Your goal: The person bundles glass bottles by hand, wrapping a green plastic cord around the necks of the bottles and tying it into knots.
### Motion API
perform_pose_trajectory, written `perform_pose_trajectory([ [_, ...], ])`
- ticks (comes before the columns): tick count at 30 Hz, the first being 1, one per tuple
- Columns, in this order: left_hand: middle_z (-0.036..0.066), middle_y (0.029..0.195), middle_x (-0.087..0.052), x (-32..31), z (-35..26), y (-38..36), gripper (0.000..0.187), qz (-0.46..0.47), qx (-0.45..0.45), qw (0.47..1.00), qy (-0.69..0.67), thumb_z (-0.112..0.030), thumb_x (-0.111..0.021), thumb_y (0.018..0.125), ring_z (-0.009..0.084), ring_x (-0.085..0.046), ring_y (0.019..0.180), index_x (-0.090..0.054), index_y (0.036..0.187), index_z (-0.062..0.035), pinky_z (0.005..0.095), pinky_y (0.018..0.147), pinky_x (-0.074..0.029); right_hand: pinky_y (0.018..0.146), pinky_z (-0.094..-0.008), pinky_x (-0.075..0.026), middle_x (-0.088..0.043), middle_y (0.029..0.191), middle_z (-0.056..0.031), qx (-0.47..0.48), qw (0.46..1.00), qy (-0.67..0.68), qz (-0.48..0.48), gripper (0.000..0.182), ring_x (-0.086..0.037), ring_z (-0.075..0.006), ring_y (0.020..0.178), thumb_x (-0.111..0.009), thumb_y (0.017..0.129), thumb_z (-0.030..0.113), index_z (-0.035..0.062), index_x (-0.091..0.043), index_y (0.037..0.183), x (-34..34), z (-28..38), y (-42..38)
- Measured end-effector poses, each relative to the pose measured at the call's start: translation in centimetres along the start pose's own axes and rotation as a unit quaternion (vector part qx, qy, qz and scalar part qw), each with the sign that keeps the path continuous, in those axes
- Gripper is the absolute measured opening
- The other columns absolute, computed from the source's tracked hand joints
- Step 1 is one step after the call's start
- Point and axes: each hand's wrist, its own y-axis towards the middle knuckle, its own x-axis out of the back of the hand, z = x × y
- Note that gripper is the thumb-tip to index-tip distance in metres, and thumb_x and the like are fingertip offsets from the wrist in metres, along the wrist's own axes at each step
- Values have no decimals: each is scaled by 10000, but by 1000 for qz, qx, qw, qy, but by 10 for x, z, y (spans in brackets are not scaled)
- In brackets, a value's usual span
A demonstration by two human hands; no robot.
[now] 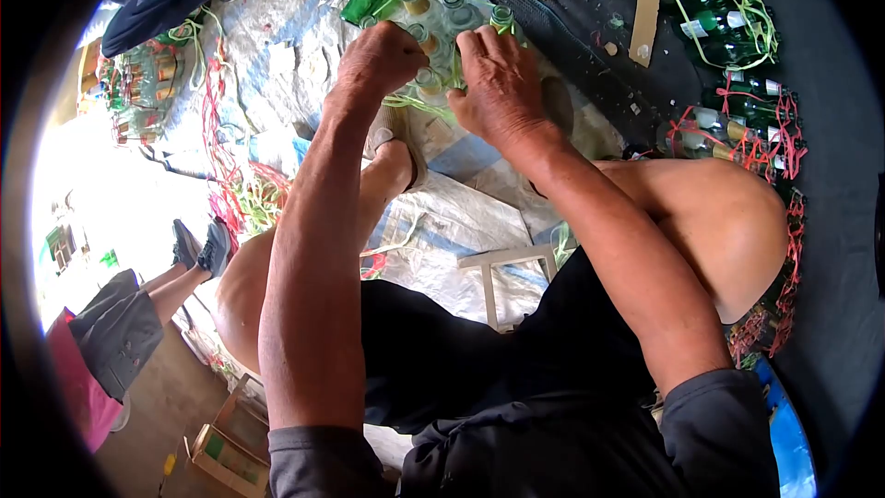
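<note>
A cluster of clear glass bottles (452,5) stands upright on the ground sheet in front of me, between my hands. Light-green string (419,103) runs low around the near side of the cluster. At its left edge is my left hand (380,60), with the fingers curled into a closed grip; whatever it holds is hidden. My right hand (502,83) rests against the right side of the cluster. Its fingers are bent and the thumb stands apart, close to the string. Just beyond its fingertips, a bottle mouth (501,15) shows.
Green bottles tied with string (728,23) and others with red string (751,134) line the right. Another tied bundle (143,88) stands at left, near loose red string (217,120). A cardboard strip (645,18) lies at right. Two other people are partly visible at left.
</note>
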Motion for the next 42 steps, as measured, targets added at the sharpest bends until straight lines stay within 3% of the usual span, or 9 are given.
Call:
perform_pose_trajectory([
  [6, 147, 927, -770, -5, -7, -7, 213, -18, 49, 996, 72, -321, -782, 792, 359, -747, 879, -833, 951, -189, 469, 809, -596, 869, -472, -475, -600, 1075, -118, 20, 999, 1, -34, 527, -597, -326, 1042, -841, 678, 183, 77, -572, 1118, -4, -3, -1],
  [9, 140, 925, -774, -8, -14, -18, 200, -45, 71, 993, 80, -329, -770, 810, 361, -748, 879, -833, 952, -203, 478, 812, -596, 868, -477, -475, -604, 1072, -121, 20, 999, 3, -37, 513, -597, -330, 1042, -825, 681, 171, 72, -575, 1118, -4, -4, -3],
  [15, 128, 894, -771, -23, -20, -39, 200, -125, 129, 981, 75, -334, -759, 850, 353, -743, 838, -833, 962, -186, 466, 777, -581, 901, -501, -480, -599, 1136, -127, 1, 1000, 16, -13, 568, -584, -369, 1092, -792, 705, 183, 82, -566, 1216, -6, -7, -4],
  [20, 190, 870, -755, -42, -22, -59, 244, -223, 177, 957, -51, -299, -675, 848, 390, -739, 824, -821, 956, -137, 453, 752, -574, 897, -499, -482, -601, 1125, -132, -2, 1000, 19, -15, 563, -588, -374, 1078, -794, 702, 175, 81, -565, 1208, -7, -7, -2],
  [24, 182, 829, -755, -59, -26, -72, 251, -313, 211, 918, -121, -295, -701, 847, 341, -745, 767, -812, 944, -92, 421, 724, -568, 895, -494, -483, -602, 1118, -138, 7, 999, 28, -31, 551, -594, -379, 1060, -803, 708, 167, 76, -561, 1195, -8, -7, -1],
  [31, 176, 842, -760, -65, -29, -82, 267, -321, 241, 882, -245, -257, -709, 877, 320, -736, 761, -782, 972, -19, 409, 758, -560, 914, -488, -487, -619, 1126, -153, 19, 998, 51, -29, 609, -604, -380, 1065, -856, 693, 190, 63, -564, 1212, -7, -9, 0],
  [36, 130, 816, -758, -81, -11, -86, 274, -315, 237, 859, -327, -235, -732, 894, 207, -703, 717, -774, 996, 16, 343, 721, -548, 932, -469, -514, -661, 1151, -157, 27, 995, 90, -15, 674, -630, -364, 1081, -905, 662, 276, 52, -608, 1224, 1, -17, 4],
  [39, 79, 795, -743, -94, -3, -85, 254, -321, 223, 827, -405, -198, -752, 901, 127, -657, 708, -766, 990, 39, 298, 696, -534, 929, -449, -533, -689, 1117, -162, -10, 980, 200, 6, 613, -660, -347, 1060, -883, 700, 260, 26, -618, 1200, 0, -32, 12],
  [42, 77, 800, -741, -98, 0, -83, 237, -323, 215, 817, -427, -181, -752, 906, 125, -653, 706, -764, 992, 39, 293, 690, -531, 803, -380, -577, -731, 1006, -152, -33, 954, 296, -26, 292, -719, -287, 924, -742, 852, 112, 5, -666, 1113, 3, -48, 23],
])
